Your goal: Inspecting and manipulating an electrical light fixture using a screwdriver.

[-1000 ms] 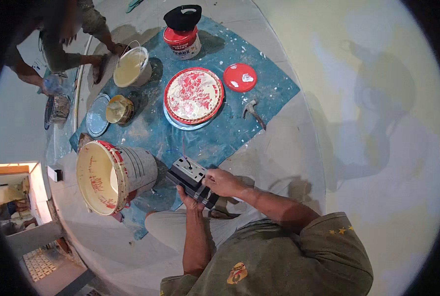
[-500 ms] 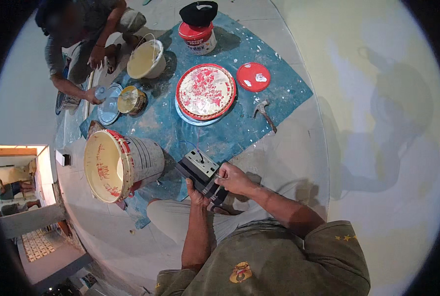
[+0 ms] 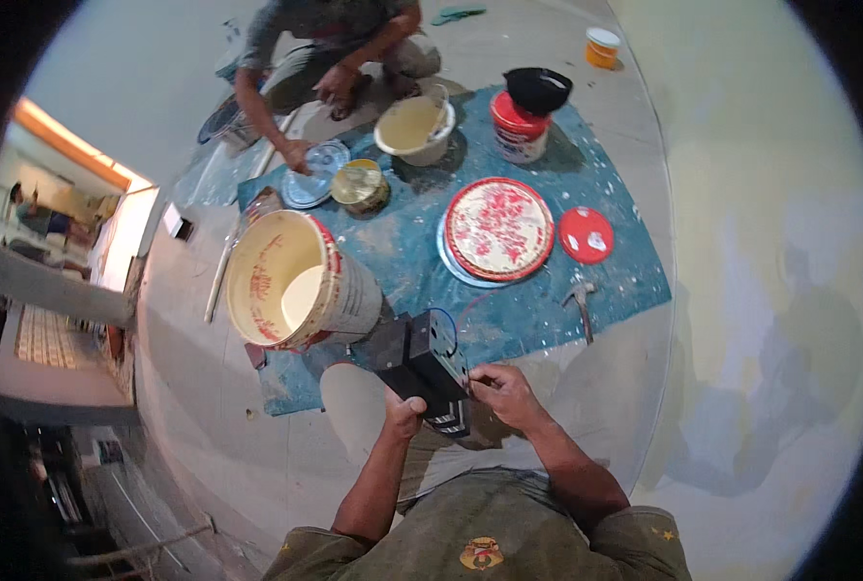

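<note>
Tilts black box point(image 3: 414, 366) further on edge than earlier, clasping its lower side in left hand point(image 3: 404, 416); bends right hand point(image 3: 507, 393) to panel's point(image 3: 443, 339) edge, hold unclear.

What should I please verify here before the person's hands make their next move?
1. Black box gripped: ok, the left hand holds it.
2. Whether the right hand holds a part at the box's edge: cannot tell, too small.
3. Blue wire connected at the box: cannot tell, the detail is too fine.
4. Hammer clear of both hands: ok, it lies apart from them.
5. Large bucket covered: not ok, its mouth is open.
</note>
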